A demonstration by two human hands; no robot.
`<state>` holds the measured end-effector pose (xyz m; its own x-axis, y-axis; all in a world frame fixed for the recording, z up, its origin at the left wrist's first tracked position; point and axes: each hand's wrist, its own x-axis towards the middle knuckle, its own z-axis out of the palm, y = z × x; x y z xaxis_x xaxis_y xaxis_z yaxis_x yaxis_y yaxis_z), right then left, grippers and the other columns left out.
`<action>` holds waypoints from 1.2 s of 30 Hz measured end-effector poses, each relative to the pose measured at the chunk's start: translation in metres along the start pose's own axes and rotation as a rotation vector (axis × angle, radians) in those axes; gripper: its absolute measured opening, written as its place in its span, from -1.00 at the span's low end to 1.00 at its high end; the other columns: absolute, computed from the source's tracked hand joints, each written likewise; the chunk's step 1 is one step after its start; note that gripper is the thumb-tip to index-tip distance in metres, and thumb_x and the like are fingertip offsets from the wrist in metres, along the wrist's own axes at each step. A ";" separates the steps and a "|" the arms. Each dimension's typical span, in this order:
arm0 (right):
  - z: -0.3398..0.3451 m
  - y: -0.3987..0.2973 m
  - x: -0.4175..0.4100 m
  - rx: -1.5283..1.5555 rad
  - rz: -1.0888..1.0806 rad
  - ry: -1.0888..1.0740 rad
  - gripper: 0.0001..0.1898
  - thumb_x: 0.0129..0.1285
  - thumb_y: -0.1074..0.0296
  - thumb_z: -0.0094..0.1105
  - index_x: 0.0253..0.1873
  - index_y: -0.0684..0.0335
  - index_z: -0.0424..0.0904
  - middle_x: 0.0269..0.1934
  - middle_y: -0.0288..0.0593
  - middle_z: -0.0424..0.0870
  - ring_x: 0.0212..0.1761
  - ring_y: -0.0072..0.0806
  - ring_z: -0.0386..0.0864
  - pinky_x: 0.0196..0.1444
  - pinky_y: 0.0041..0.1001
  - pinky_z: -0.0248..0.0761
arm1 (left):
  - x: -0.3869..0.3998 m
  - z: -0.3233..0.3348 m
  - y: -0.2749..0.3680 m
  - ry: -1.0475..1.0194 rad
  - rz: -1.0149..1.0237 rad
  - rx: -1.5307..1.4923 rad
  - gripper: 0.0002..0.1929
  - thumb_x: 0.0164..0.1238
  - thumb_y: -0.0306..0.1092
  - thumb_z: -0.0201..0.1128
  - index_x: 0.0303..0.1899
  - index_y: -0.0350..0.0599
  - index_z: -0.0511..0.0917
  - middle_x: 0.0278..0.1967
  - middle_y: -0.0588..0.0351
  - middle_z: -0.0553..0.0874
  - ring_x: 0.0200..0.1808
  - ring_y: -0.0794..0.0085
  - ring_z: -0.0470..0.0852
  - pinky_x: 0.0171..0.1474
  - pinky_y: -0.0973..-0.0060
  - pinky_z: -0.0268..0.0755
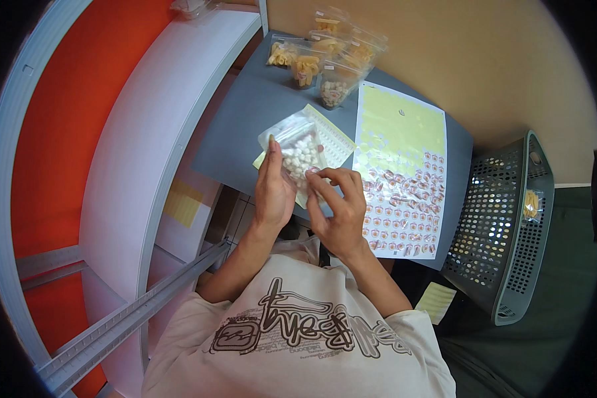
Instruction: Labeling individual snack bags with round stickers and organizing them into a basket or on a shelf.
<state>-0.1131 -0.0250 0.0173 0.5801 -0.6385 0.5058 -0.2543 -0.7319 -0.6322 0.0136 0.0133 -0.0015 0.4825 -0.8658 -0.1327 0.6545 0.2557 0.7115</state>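
Note:
My left hand [273,194] holds up a clear zip pouch [301,151] filled with small white round pieces, its thumb along the pouch's left side. The fingers of my right hand [341,209] press at the lower front of the pouch, on a small round sticker [312,170]. Beneath the pouch lies a yellow-edged sheet of small labels [336,142], partly covered. To the right, a large sticker sheet [403,199] lies flat on the grey table [239,124]. Its upper part is bare yellowish backing; rows of round printed stickers fill the lower part.
Several filled clear pouches [306,69] stand at the table's back, most with yellow pieces. A grey perforated plastic basket [497,234] at the right holds pouches. White shelving [164,99] with a metal rail [144,308] borders the left. A yellowish paper [435,302] lies near my right elbow.

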 end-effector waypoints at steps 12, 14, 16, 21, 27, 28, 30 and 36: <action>0.014 -0.005 -0.008 -0.089 -0.014 -0.045 -0.53 0.15 0.40 0.43 0.21 0.22 0.66 0.23 -0.06 0.55 0.24 0.01 0.37 0.23 -0.14 0.36 | 0.005 -0.005 0.009 0.039 -0.014 0.032 -0.36 0.71 0.13 -0.32 0.39 -0.27 0.34 0.25 -0.10 0.59 0.21 0.17 0.65 0.23 0.25 0.56; 0.014 -0.001 -0.007 -0.063 0.007 -0.048 -0.54 0.16 0.40 0.42 0.21 0.21 0.66 0.23 -0.05 0.54 0.23 0.01 0.37 0.23 -0.15 0.35 | 0.006 -0.006 0.007 0.035 -0.021 0.035 -0.36 0.71 0.14 -0.32 0.39 -0.26 0.33 0.25 -0.10 0.59 0.21 0.17 0.65 0.24 0.25 0.56; 0.015 0.002 -0.007 -0.020 0.059 -0.016 -0.58 0.21 0.40 0.39 0.20 0.20 0.68 0.24 -0.06 0.54 0.19 -0.02 0.38 0.20 -0.19 0.36 | 0.008 -0.007 0.005 -0.002 0.040 0.003 -0.35 0.71 0.15 -0.31 0.42 -0.23 0.31 0.26 -0.11 0.58 0.21 0.14 0.65 0.25 0.24 0.55; 0.019 0.009 -0.010 -0.001 0.121 0.020 -0.66 0.31 0.39 0.32 0.18 0.22 0.69 0.20 -0.05 0.58 0.13 -0.11 0.44 0.14 -0.26 0.39 | 0.011 -0.009 0.000 0.006 0.019 -0.036 -0.35 0.70 0.16 -0.30 0.46 -0.19 0.26 0.28 -0.12 0.57 0.24 0.13 0.63 0.28 0.21 0.52; 0.018 0.027 0.000 0.392 0.500 0.165 -0.74 0.39 0.39 0.29 0.09 0.35 0.61 0.10 0.00 0.62 0.01 -0.30 0.63 -0.11 -0.39 0.56 | 0.012 -0.007 -0.003 0.001 0.070 0.001 -0.36 0.71 0.12 -0.29 0.48 -0.22 0.23 0.29 -0.13 0.56 0.27 0.15 0.61 0.33 0.21 0.47; 0.019 0.028 0.001 0.500 0.572 0.144 -0.69 0.37 0.37 0.34 0.12 0.37 0.57 0.06 0.00 0.64 -0.02 -0.34 0.64 -0.12 -0.40 0.56 | 0.012 -0.007 -0.004 -0.005 0.105 0.018 -0.37 0.72 0.10 -0.29 0.49 -0.23 0.22 0.29 -0.13 0.56 0.27 0.16 0.61 0.34 0.22 0.47; 0.021 0.029 0.003 0.640 0.642 0.048 -0.55 0.27 0.32 0.47 0.12 0.41 0.47 -0.08 -0.02 0.67 -0.17 -0.42 0.66 -0.16 -0.46 0.55 | 0.011 -0.004 -0.008 0.000 0.080 0.069 -0.38 0.73 0.08 -0.30 0.48 -0.23 0.22 0.29 -0.13 0.55 0.27 0.16 0.60 0.35 0.22 0.46; 0.025 0.025 -0.003 0.540 0.559 0.024 -0.55 0.21 0.34 0.53 0.02 0.38 0.43 -0.12 -0.01 0.67 -0.21 -0.41 0.64 -0.18 -0.46 0.50 | 0.010 -0.008 -0.011 0.025 0.024 -0.006 -0.42 0.74 0.03 -0.30 0.46 -0.24 0.25 0.30 -0.16 0.55 0.26 0.14 0.61 0.34 0.18 0.48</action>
<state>-0.1017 -0.0361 -0.0147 0.4584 -0.8880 0.0363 -0.0883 -0.0862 -0.9924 0.0157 0.0053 -0.0163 0.5123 -0.8485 -0.1324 0.6457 0.2789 0.7109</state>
